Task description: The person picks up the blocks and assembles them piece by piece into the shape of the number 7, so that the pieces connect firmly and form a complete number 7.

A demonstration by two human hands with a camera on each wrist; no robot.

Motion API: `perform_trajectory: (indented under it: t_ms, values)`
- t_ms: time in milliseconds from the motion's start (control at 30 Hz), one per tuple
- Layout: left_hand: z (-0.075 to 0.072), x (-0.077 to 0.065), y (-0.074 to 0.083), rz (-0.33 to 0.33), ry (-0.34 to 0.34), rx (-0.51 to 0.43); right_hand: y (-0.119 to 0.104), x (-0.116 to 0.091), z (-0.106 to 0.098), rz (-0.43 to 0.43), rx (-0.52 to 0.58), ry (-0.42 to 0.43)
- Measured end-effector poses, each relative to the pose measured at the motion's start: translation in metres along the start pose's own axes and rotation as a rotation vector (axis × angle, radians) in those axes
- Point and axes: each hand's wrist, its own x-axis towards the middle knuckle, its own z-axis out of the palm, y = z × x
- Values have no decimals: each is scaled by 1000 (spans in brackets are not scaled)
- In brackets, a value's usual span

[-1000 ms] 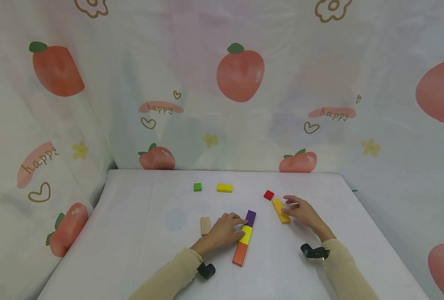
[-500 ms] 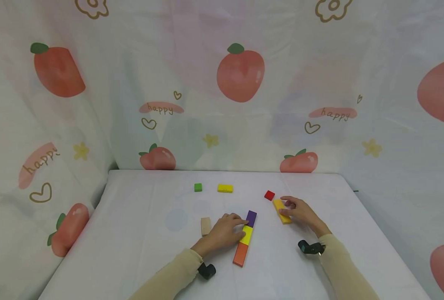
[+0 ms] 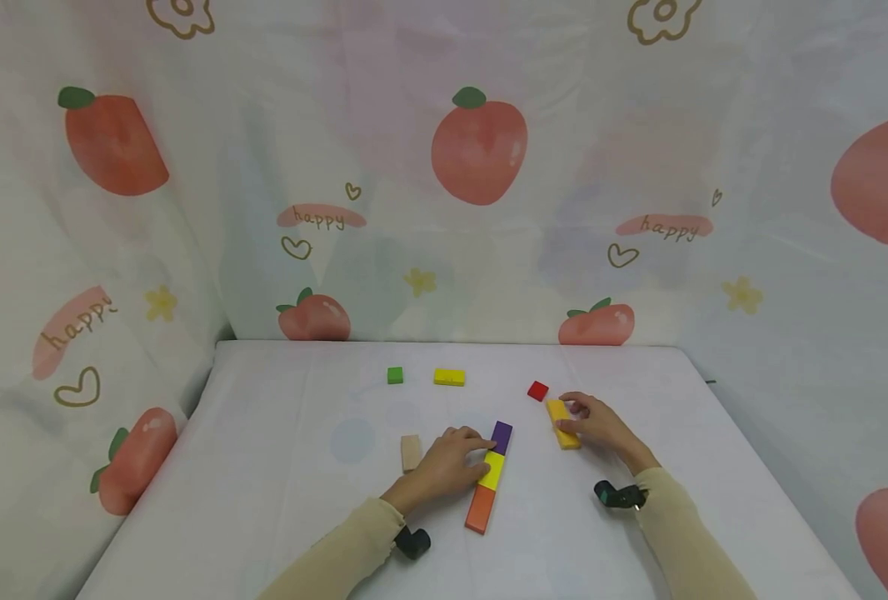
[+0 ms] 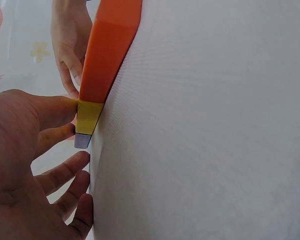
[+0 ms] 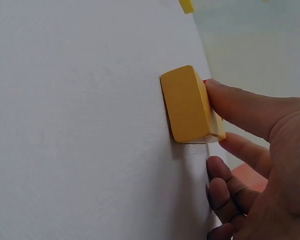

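Note:
A purple block (image 3: 501,437), a bright yellow block (image 3: 492,471) and an orange block (image 3: 480,510) lie end to end in a slanting row. My left hand (image 3: 450,461) touches this row from the left. Its thumb presses the yellow block (image 4: 89,118) in the left wrist view, with the index fingertip just beyond, by the purple end; the other fingers spread loosely. My right hand (image 3: 600,423) pinches a golden-yellow block (image 3: 561,424) lying flat, thumb and index finger on it. In the right wrist view the block's end (image 5: 184,105) faces the camera.
A small red block (image 3: 537,391) lies just beyond the golden-yellow one. Farther back are a green block (image 3: 395,376) and another yellow block (image 3: 449,377). A plain wooden block (image 3: 411,452) sits behind my left wrist. The white table (image 3: 301,467) ends at a printed curtain.
My right hand has shifted slightly left over the golden-yellow block, which has turned a little straighter. My left hand and its row of blocks stay in place.

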Motion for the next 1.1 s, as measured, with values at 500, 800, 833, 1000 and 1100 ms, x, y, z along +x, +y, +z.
perform_trajectory:
  t_ms: [500,800,833,1000,1100]
  values:
    - [1,-1,0,-11,-3,-18,4,-6,-1,22,61,49]
    - [-2,-2,2,-4,9,-13,8,-14,-8,58,119,88]
    - [-2,-2,2,-4,9,-13,7,-15,-8,65,119,90]
    - [-2,-2,3,-6,7,-5,8,-18,-9,70,125,90]
    - [-1,-2,3,-7,8,-3,9,-20,-10,41,127,99]
